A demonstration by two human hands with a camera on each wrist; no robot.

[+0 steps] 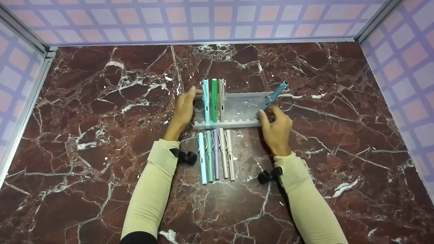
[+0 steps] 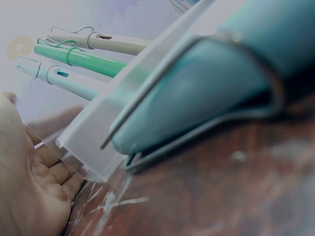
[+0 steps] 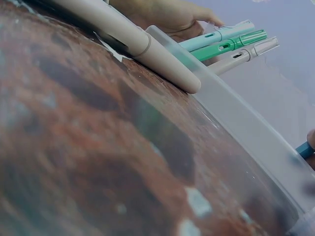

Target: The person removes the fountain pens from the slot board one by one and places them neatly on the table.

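A clear plastic pen rack (image 1: 240,105) with notched edges lies on the table. Three capped pens stand across its left part: light blue (image 1: 206,101), green (image 1: 214,101) and taupe (image 1: 222,101). At the rack's left end, my left hand (image 1: 183,107) rests against the side with loosely bent fingers; some of them show through the clear plastic in the left wrist view. My right hand (image 1: 277,127) pinches the lower end of a blue pen (image 1: 278,90) at the rack's right end. That pen tilts to the upper right, its lower tip hidden by the fingers.
In front of the rack lies a row of several pens: light blue (image 1: 202,157), pale green (image 1: 209,156), purple (image 1: 216,154) and two beige ones, the last a beige pen (image 1: 230,156). Checked walls (image 1: 217,20) border the marbled table (image 1: 101,135).
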